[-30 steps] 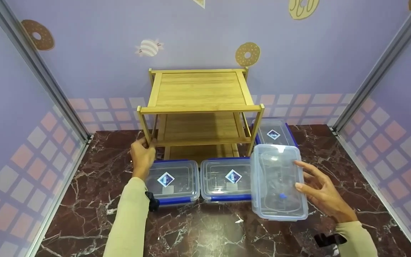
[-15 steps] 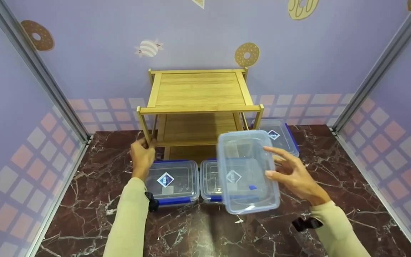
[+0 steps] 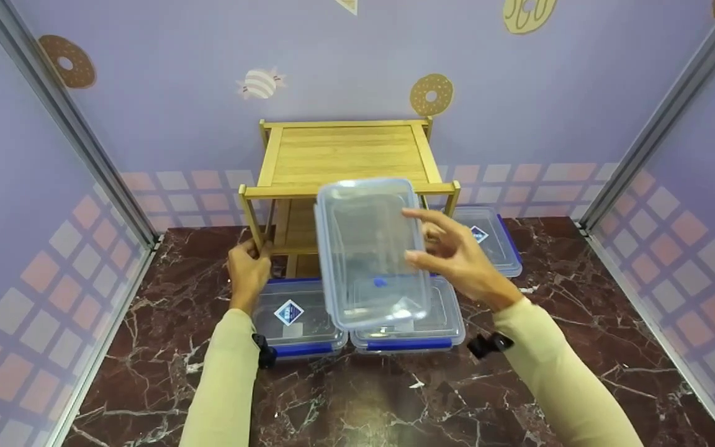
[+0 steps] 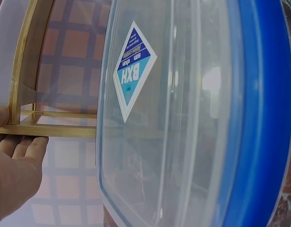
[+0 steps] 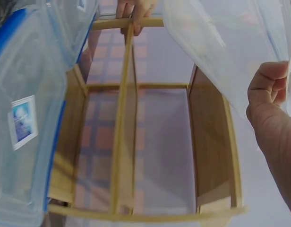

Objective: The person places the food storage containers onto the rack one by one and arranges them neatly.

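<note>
My right hand point(image 3: 457, 257) grips the right edge of a clear plastic food container point(image 3: 373, 248), fingers behind it and thumb on the near side. The container is tilted and held up, overlapping the front of a three-tier wooden shelf point(image 3: 351, 155). A small blue spot shows through it. My left hand point(image 3: 249, 273) holds the shelf's front left leg near the middle tier; the left wrist view shows the thumb and fingers point(image 4: 37, 147) on either side of the wood. In the right wrist view, the held container point(image 5: 216, 42) is beside the shelf's tiers.
Two lidded containers with blue clips, one on the left point(image 3: 308, 292) and one on the right point(image 3: 444, 310), lie side by side before the shelf. Another lidded container point(image 3: 494, 248) lies to its right. Patterned walls point(image 3: 165, 112) enclose the dark marble surface point(image 3: 357, 403).
My right hand has carried the container left and farther up, from above the right side to in front of the shelf. The left hand has stayed on the shelf leg.
</note>
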`<state>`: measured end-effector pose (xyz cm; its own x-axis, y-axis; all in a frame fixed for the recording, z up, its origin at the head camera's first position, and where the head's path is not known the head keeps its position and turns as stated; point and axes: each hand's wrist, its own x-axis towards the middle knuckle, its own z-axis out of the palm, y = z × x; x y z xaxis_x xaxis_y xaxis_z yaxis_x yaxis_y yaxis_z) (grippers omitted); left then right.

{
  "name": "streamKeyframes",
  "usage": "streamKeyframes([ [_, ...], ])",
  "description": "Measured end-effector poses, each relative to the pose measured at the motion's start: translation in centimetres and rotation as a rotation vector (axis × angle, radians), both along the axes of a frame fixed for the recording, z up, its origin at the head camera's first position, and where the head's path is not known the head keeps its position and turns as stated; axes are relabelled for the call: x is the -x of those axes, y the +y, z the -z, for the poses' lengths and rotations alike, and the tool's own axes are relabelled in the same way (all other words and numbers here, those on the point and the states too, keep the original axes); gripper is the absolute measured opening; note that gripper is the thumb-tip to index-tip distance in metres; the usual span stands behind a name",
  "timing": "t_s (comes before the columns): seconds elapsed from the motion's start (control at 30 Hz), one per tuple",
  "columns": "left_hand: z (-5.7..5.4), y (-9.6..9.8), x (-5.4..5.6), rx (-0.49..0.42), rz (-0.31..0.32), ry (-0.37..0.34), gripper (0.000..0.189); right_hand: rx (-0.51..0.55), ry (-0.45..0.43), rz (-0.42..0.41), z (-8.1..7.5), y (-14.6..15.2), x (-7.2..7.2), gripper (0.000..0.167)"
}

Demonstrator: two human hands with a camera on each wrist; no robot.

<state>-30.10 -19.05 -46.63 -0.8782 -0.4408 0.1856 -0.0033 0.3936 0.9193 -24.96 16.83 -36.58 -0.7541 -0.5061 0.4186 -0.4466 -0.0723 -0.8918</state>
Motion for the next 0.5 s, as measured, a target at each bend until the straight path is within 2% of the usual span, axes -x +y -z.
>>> streamKeyframes([
  [0.07,0.0,0.0,0.0,-0.017,0.006,0.001,0.023,0.031,-0.005,-0.014,-0.7,-0.8,0.6,0.062],
  [0.2,0.1,0.0,0.0,-0.019,0.010,0.007,0.024,0.113,-0.080,-0.061,-2.1,-2.3,1.5,0.063],
  [0.5,0.0,-0.1,0.0,0.013,0.019,0.024,0.022,0.183,-0.129,-0.064,-3.9,-5.0,3.7,0.058],
])
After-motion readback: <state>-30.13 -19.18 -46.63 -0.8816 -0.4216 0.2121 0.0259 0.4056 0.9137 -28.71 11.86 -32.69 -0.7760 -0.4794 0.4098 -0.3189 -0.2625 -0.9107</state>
